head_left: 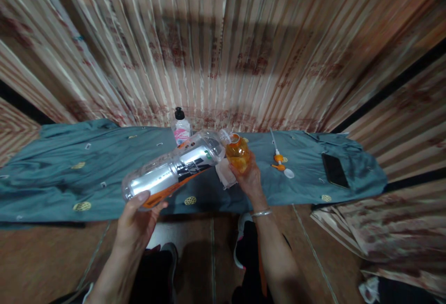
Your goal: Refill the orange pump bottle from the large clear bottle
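Observation:
My left hand grips the base of a large clear plastic bottle with a silver, black and orange label. The bottle is tilted, its neck pointing right. At that neck is the mouth of a small amber bottle, which my right hand holds roughly upright. Some liquid seems to be inside the amber bottle. Behind my right hand lies a pale folded cloth. To the right, an orange pump top with a thin tube rests on the teal cloth, beside a small white oval piece.
A teal cloth covers the long narrow surface in front of me. A clear bottle with a black cap and pink label stands at the back. A black phone lies at the right. Striped curtains hang behind.

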{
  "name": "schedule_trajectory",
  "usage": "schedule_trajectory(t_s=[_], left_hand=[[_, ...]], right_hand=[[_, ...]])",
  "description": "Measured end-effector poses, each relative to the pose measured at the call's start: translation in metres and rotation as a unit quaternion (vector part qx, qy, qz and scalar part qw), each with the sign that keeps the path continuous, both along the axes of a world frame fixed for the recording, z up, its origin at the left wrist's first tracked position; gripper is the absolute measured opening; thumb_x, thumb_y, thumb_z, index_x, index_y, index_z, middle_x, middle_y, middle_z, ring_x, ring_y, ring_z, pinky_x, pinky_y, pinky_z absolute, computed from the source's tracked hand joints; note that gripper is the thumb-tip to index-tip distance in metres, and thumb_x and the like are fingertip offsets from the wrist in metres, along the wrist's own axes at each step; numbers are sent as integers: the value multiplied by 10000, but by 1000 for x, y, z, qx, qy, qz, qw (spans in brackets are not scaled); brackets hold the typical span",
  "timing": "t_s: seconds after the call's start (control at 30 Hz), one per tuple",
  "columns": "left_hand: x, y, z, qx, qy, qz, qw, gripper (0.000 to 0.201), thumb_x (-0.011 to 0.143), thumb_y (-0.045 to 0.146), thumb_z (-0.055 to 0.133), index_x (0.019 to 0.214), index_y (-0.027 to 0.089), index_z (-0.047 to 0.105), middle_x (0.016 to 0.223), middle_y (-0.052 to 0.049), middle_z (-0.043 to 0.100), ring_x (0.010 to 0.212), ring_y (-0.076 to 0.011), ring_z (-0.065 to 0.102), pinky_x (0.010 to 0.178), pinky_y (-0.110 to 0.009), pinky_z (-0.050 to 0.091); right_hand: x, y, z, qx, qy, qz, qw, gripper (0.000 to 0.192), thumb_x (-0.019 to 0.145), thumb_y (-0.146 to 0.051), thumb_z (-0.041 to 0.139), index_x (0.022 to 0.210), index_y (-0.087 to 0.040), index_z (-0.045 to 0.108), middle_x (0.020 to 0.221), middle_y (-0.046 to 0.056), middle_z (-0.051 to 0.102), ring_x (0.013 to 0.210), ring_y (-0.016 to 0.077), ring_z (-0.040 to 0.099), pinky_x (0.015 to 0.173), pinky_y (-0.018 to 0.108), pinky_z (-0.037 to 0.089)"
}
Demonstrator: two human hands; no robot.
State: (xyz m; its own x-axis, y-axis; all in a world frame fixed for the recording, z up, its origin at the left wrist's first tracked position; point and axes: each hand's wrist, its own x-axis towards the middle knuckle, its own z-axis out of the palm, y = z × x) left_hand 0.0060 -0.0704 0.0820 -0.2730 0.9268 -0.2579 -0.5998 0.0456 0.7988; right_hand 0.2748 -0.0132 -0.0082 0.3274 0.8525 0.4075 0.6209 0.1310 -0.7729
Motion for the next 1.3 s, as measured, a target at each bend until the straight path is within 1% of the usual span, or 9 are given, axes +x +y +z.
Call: schedule_trajectory(t_s=[0.13,0.27,0.37,0.5,0.63,0.83,1.0,1.2,1.3], left_hand=[[-7,1,-7,7,17,-6,1000,506,415,239,919,877,209,715,833,-31,770,657,-215,716,435,-237,597],[-14,1,-13,56,52,-30,997,515,527,284,887,1003,246,694,903,-23,764,675,-214,714,441,-236,577],[-13,2,-10,86,70,-23,994,523,564,305,864,1050,272,675,923,-15,759,626,-183,685,388,-204,510],[-5,1,0,93,81,1,992,569,526,315,863,1060,276,671,886,-24,755,548,-166,642,330,-196,451],[-4,1,1,97,77,19,992,579,512,311,867,1055,258,675,874,-31,747,567,-168,630,312,-188,410],[-18,0,-13,99,71,-11,992,475,544,327,889,972,232,704,812,-22,697,595,-167,589,358,-218,435],[-25,-2,-18,117,76,-47,989,386,584,323,885,918,226,716,827,-7,670,560,-124,506,406,-229,444],[-27,-5,-20,112,94,-61,987,454,599,323,880,1014,206,737,982,-71,711,786,-193,599,496,-241,505],[-29,-6,-22,100,99,-65,988,475,580,324,891,1018,205,747,986,-83,724,797,-196,606,518,-237,518]], right_hand=[[0,0,0,-2,5,-3,1000,625,776,-395,719,1323,-205,484,1227,134,697,1097,310,691,930,474,575],[-1,-2,0,-7,11,0,1000,652,760,-389,732,1326,-180,486,1227,145,694,1097,312,690,938,476,572],[-1,-3,0,-5,11,5,1000,658,766,-394,729,1335,-172,483,1222,150,694,1089,309,693,924,466,578],[0,-3,-2,2,1,4,1000,697,758,-403,739,1358,-167,472,1230,157,688,1113,313,681,933,476,574],[-1,-3,-4,11,-2,3,1000,694,772,-413,722,1372,-179,461,1249,148,677,1144,311,669,956,506,560],[-1,-5,-5,12,-11,0,1000,703,798,-424,717,1397,-187,436,1263,151,674,1163,305,667,976,484,559],[-1,-6,-5,8,-7,9,1000,707,803,-426,723,1395,-166,436,1296,168,661,1180,314,663,986,498,559],[-1,-6,-4,7,-1,4,1000,689,810,-446,705,1383,-164,447,1278,158,675,1161,315,672,973,519,567],[-1,-6,-4,14,-1,4,1000,680,812,-445,703,1389,-189,449,1284,151,672,1167,312,667,976,524,569]])
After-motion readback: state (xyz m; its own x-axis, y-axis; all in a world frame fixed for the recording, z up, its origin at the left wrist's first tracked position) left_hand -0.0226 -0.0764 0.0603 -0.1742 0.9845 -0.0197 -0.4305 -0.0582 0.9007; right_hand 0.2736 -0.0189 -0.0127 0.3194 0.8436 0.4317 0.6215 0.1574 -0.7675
